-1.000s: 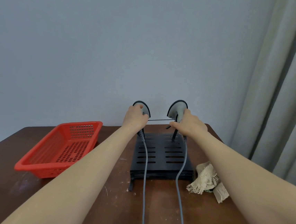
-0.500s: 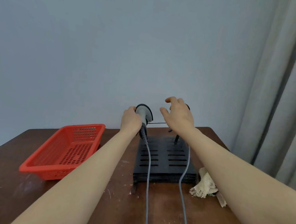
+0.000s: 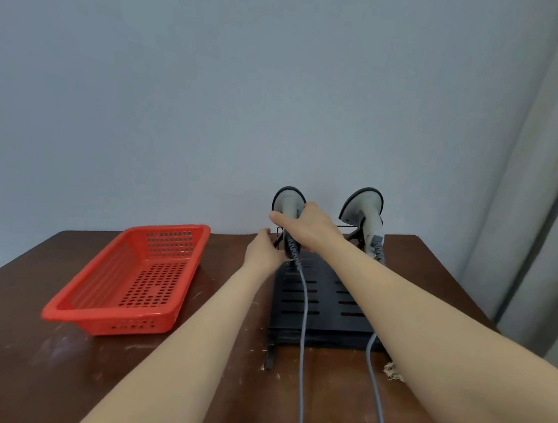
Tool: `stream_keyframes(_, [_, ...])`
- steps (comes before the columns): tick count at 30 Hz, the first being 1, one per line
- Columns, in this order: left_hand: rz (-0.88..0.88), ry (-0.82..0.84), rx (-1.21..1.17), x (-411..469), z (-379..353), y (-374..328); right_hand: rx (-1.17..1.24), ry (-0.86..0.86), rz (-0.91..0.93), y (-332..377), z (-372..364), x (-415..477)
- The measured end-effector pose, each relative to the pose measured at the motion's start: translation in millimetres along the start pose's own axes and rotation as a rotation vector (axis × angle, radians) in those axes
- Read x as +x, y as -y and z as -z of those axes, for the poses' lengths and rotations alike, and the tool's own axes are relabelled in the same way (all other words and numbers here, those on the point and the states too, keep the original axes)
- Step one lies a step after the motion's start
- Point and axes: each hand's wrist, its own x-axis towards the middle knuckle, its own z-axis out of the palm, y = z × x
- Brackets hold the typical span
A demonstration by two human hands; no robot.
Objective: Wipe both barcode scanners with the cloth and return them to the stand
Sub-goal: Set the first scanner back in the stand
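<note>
Two grey barcode scanners with black-rimmed heads stand upright at the back of a black slotted stand [image 3: 325,297]. My right hand [image 3: 310,228] reaches across and grips the left scanner [image 3: 285,201] just under its head. My left hand [image 3: 263,251] wraps the lower end of the same handle, where the coiled cable begins. The right scanner [image 3: 366,213] sits untouched in its holder. Only a frayed beige corner of the cloth [image 3: 392,371] shows; my right forearm hides the rest.
A red perforated plastic basket [image 3: 134,281] sits on the brown wooden table [image 3: 17,363], left of the stand. Two grey cables [image 3: 302,367] run from the scanners toward the front edge. A grey curtain [image 3: 551,203] hangs at the right; a plain wall is behind.
My right hand has let go of the right scanner and crossed over to the left one. My left hand has slid lower on that scanner's handle.
</note>
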Motion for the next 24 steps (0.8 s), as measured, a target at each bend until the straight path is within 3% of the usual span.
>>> stream_keyframes(7, [-0.119,-0.047,0.189,10,-20,0,0.057,0.024,-0.033,-4,-6,7])
stream_keyframes(11, [-0.148,-0.125,0.135,11,-23,4,0.045,0.02,-0.014,-6,-9,9])
stream_keyframes(24, [-0.205,-0.115,0.107,6,-22,1,0.071,-0.156,0.038,-10,-19,3])
